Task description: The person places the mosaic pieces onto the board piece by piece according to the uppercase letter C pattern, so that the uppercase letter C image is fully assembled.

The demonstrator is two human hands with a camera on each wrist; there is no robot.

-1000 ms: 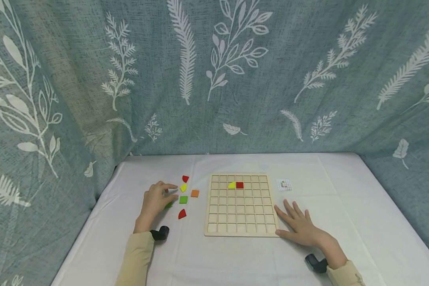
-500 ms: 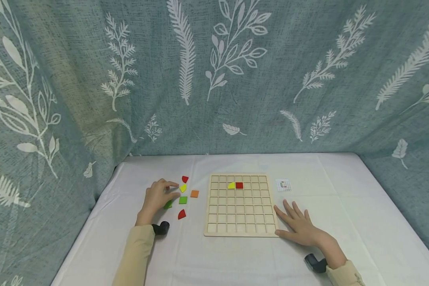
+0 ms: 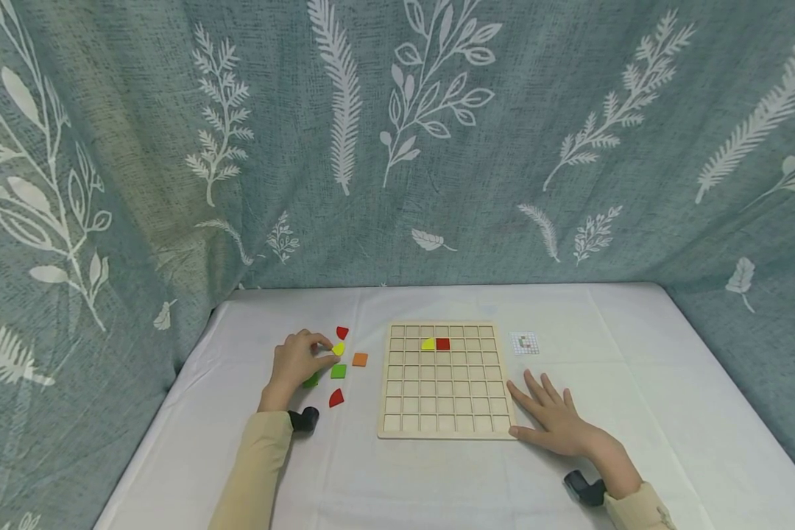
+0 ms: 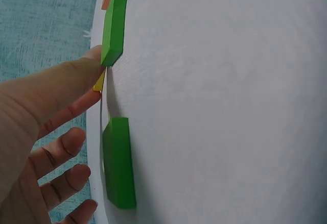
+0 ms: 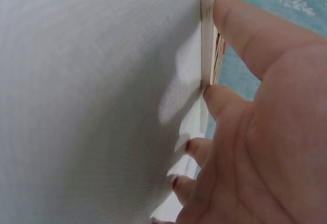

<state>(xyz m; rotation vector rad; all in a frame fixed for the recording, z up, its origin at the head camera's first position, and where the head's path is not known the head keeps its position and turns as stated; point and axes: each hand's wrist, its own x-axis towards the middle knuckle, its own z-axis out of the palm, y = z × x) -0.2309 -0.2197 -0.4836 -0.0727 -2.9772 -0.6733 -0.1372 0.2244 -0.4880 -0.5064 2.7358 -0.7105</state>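
Left grip [image 3: 297, 359] pinches a yellow piece [image 3: 339, 349]; right grip [image 3: 556, 424], spread wide, touches the board [image 3: 446, 405]

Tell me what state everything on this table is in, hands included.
Board: flat, mostly unfilled.
Yellow quarter: in the board.
Red square: in the board.
Second yellow piece: at left thumb and index fingertips.
Left hand: curled, grip unclear.
Right hand: spread, touching the board's edge.
Orange square: loose.
Green square: loose.
Other green piece: loose, partly hidden.
Far red quarter: loose.
Near red quarter: loose.
Printed card: lying flat.
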